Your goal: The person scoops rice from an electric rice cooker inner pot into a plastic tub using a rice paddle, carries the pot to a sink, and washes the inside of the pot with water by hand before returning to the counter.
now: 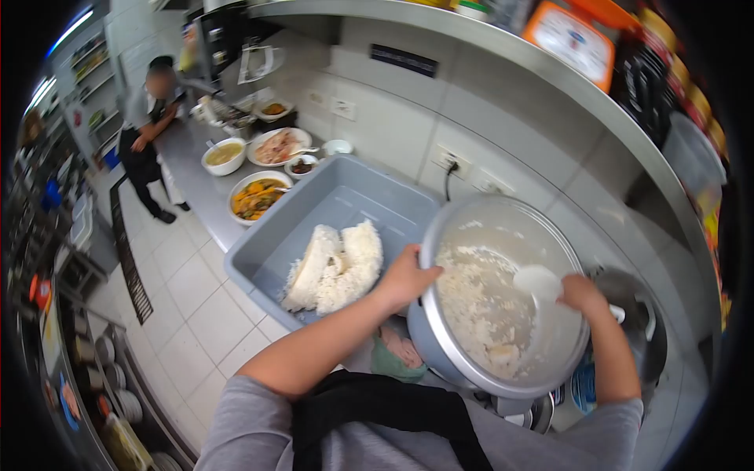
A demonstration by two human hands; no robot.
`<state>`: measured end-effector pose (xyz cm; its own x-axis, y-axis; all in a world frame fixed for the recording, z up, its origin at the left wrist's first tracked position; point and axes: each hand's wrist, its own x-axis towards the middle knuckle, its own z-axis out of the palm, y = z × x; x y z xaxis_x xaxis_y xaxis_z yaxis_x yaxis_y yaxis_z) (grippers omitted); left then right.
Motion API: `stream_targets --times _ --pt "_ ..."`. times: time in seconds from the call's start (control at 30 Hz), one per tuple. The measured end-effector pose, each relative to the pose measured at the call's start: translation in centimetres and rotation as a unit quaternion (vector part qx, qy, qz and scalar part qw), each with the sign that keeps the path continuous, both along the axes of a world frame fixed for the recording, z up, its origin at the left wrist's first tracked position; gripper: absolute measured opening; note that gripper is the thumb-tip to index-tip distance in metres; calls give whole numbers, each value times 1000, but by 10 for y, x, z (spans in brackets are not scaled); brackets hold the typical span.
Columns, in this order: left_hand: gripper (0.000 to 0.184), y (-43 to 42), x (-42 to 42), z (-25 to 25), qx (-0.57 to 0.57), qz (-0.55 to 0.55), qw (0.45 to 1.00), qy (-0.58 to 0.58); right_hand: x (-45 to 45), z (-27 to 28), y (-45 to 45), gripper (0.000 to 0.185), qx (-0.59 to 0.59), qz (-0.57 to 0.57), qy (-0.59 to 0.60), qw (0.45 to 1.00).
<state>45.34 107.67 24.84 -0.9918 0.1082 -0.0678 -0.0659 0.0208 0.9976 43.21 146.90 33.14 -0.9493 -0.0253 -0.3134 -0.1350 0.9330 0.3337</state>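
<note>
Between the two hands, a wide metal pot is being held tilted, its open mouth turned up to view. And look at the left hand: the near-left rim is pinched by it, thumb laid over the inside, fingers wrapped round the outer wall. Across at the far side, a white paddle is gripped in the right hand, fingers curled around its handle end, the blade pointed in toward the left hand, over the pot's inside. Below the blade and to its left, loose rice is spread over the bottom and lower wall, with a small clump caught nearest the body.

Just left of the left hand, a grey tub is set, and in it two thick slabs of rice are heaped together, grains scattered about them. Beyond the tub, farther from the left hand, a bowl of orange food, a bowl of soup and a plate of sliced food are lined up on the steel bench. Under the left forearm, what seems to be a green and pink cloth is half covered. Well apart, up and to the left, a person in a dark apron is seen at the bench.
</note>
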Motion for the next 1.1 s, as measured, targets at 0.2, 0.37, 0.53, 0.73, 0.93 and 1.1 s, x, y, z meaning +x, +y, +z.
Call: stream_targets --times 0.2,0.37,0.53,0.73,0.93,1.1 --pt "39 16 4 10 56 64 996 -29 -41 -7 85 38 -7 -103 46 994" --pt "38 33 4 1 121 160 980 -9 -48 -5 86 33 -304 -188 -31 934" --pt "37 39 9 21 187 209 960 -3 -47 5 91 32 -238 -144 -12 960" --pt "32 22 11 124 330 144 933 -7 -25 119 67 34 -303 -137 66 941" --pt "29 -56 8 174 302 74 949 54 -4 195 8 38 -449 -147 119 873" --pt "23 -165 9 178 208 77 973 57 5 205 -85 32 -437 -75 56 894"
